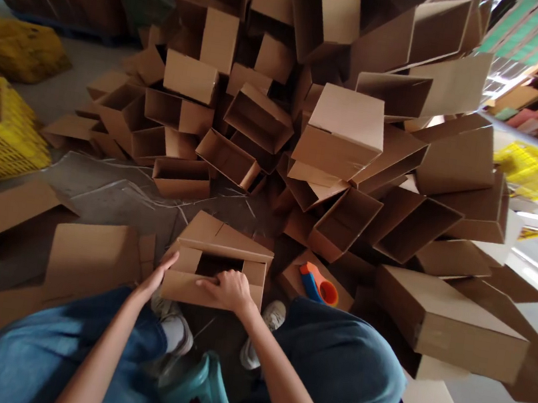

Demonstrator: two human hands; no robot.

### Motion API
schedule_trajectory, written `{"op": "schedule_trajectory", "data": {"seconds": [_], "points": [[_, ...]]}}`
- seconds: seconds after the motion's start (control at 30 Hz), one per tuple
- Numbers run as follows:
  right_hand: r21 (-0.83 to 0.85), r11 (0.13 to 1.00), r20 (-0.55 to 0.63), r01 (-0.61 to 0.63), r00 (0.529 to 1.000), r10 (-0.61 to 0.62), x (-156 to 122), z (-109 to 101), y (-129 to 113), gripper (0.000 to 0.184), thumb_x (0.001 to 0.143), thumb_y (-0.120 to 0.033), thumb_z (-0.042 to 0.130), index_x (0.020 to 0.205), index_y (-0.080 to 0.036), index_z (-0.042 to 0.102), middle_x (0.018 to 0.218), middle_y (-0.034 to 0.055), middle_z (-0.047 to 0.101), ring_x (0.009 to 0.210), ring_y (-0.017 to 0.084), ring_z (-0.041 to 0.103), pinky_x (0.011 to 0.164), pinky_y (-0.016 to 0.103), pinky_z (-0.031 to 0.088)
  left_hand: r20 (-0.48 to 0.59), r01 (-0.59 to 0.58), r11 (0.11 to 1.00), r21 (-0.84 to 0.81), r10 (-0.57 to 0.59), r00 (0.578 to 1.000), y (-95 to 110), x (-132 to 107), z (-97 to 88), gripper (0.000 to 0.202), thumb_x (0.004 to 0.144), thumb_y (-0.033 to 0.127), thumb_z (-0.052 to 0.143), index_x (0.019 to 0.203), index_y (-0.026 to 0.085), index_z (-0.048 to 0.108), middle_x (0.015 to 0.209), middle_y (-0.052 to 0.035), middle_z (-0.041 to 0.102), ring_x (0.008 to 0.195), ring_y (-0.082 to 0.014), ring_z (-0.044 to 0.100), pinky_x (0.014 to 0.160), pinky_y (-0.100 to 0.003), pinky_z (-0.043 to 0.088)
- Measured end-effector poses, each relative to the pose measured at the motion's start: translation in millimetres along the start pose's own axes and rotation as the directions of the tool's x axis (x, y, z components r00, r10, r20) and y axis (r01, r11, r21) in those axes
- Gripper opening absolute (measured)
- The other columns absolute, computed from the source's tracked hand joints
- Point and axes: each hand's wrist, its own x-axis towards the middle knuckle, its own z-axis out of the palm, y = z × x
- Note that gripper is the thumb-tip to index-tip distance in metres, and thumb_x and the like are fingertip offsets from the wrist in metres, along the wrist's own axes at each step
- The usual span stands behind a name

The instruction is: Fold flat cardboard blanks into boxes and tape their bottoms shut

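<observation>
Resting the left hand [155, 277] with unclear grip against a part-open carton [186, 261] by the shoes [275, 315], clasping its near flap [180, 288] with the right hand [232, 288]; possibly risking skewing from uneven pressing.

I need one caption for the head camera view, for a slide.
Left hand and right hand on a partly open carton, before a heap of cardboard boxes.

Box [180, 288]: smooth matt cardboard. Tape dispenser [319, 286]: plastic. Jeans [344, 354]: matt denim.
</observation>
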Motion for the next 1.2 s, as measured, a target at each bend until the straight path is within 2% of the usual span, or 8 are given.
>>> {"op": "schedule_trajectory", "data": {"seconds": [0.1, 0.37, 0.47, 0.57, 0.7, 0.87, 1.03, 1.2], "points": [[0.013, 0.999, -0.02, 0.031, 0.999, -0.03, 10.2, 10.3, 7.2, 0.067, 0.092, -0.076, 0.042, 0.099, -0.02, 0.079, 0.084, 0.0177, 0.078, 0.084, 0.031, 0.076, 0.07, 0.036, 0.051, 0.048, 0.03, 0.997, -0.067, -0.027, 0.998, 1.4, -6.9, -1.2, 0.082, 0.078, 0.078, 0.056, 0.129, 0.015, 0.066, 0.118, -0.0167, 0.076, 0.119, -0.0327, 0.067, 0.091, -0.044, 0.057], [0.121, 0.985, -0.136, 0.123, 0.985, -0.107, 6.1, 19.2, 13.9, 0.049, 0.097, -0.062, 0.048, 0.11, -0.021, 0.072, 0.099, 0.0113, 0.078, 0.095, 0.024, 0.073, 0.08, 0.03, 0.051, 0.146, -0.006, 1.0, 0.007, 0.005, 0.989, 9.2, -16.2, 9.3, 0.073, 0.061, 0.053, 0.082, 0.123, 0.019, 0.065, 0.118, -0.0111, 0.076, 0.111, -0.0332, 0.07, 0.09, -0.039, 0.058], [0.166, 0.958, -0.361, 0.234, 0.918, -0.162, 0.0, 10.8, 17.8, 0.044, 0.101, -0.051, 0.046, 0.126, -0.019, 0.064, 0.119, 0.0122, 0.072, 0.111, 0.023, 0.067, 0.096, 0.033, 0.049, 0.128, -0.029, 0.998, -0.047, 0.035, 0.991, 9.4, -15.0, 10.0, 0.075, 0.062, 0.048, 0.082, 0.128, 0.019, 0.061, 0.119, -0.011, 0.076, 0.111, -0.0319, 0.07, 0.091, -0.039, 0.058], [0.106, 0.963, -0.56, 0.249, 0.815, -0.15, -3.9, -6.0, 21.6, 0.064, 0.096, -0.052, 0.052, 0.147, -0.013, 0.047, 0.141, 0.0199, 0.057, 0.135, 0.029, 0.051, 0.112, 0.044, 0.039, 0.111, -0.05, 0.996, -0.07, 0.058, 0.992, 8.6, -13.6, 11.3, 0.072, 0.062, 0.046, 0.082, 0.125, 0.018, 0.061, 0.118, -0.0119, 0.075, 0.111, -0.032, 0.07, 0.093, -0.04, 0.057], [-0.052, 0.963, -0.443, 0.264, 0.858, -0.259, -3.4, -25.9, 22.5, 0.121, 0.071, -0.066, 0.076, 0.161, -0.011, 0.017, 0.166, 0.0236, 0.019, 0.155, 0.038, 0.016, 0.123, 0.058, 0.017, 0.069, -0.071, 0.994, -0.082, 0.077, 0.995, 9.6, -12.3, 17.4, 0.071, 0.063, 0.044, 0.081, 0.125, 0.018, 0.06, 0.119, -0.012, 0.075, 0.111, -0.0325, 0.07, 0.094, -0.042, 0.056], [-0.165, 0.963, -0.314, 0.215, 0.914, -0.258, -6.3, -16.9, 11.1, 0.165, 0.03, -0.065, 0.094, 0.162, -0.012, 0.011, 0.166, 0.0302, 0.006, 0.152, 0.052, 0.001, 0.118, 0.071, -0.003, -0.015, -0.103, 0.991, -0.088, 0.102, 0.995, 5.7, -7.5, 23.8, 0.094, 0.06, 0.041, 0.086, 0.143, 0.018, 0.047, 0.135, -0.0143, 0.066, 0.123, -0.0326, 0.064, 0.103, -0.041, 0.051], [-0.185, 0.971, -0.313, 0.149, 0.928, -0.202, -11.4, -3.0, 2.3, 0.166, 0.029, -0.046, 0.101, 0.162, -0.01, 0.009, 0.166, 0.0282, 0.008, 0.154, 0.049, -0.002, 0.12, 0.068, -0.008, -0.077, -0.051, 0.992, -0.119, 0.042, 0.996, -4.5, -1.9, 23.5, 0.133, 0.06, 0.035, 0.089, 0.161, 0.021, 0.004, 0.152, -0.0187, 0.05, 0.137, -0.0324, 0.053, 0.114, -0.044, 0.041], [-0.181, 0.968, -0.312, 0.173, 0.924, -0.224, -18.4, -3.5, 3.3, 0.157, 0.04, -0.045, 0.099, 0.161, -0.002, 0.008, 0.164, 0.0274, 0.021, 0.155, 0.044, 0.002, 0.123, 0.065, -0.01, -0.033, -0.025, 0.987, -0.161, 0.02, 0.999, -8.7, -1.6, 22.4, 0.131, 0.062, 0.036, 0.089, 0.16, 0.019, 0.005, 0.156, -0.0205, 0.044, 0.138, -0.0323, 0.051, 0.114, -0.042, 0.04]]}}
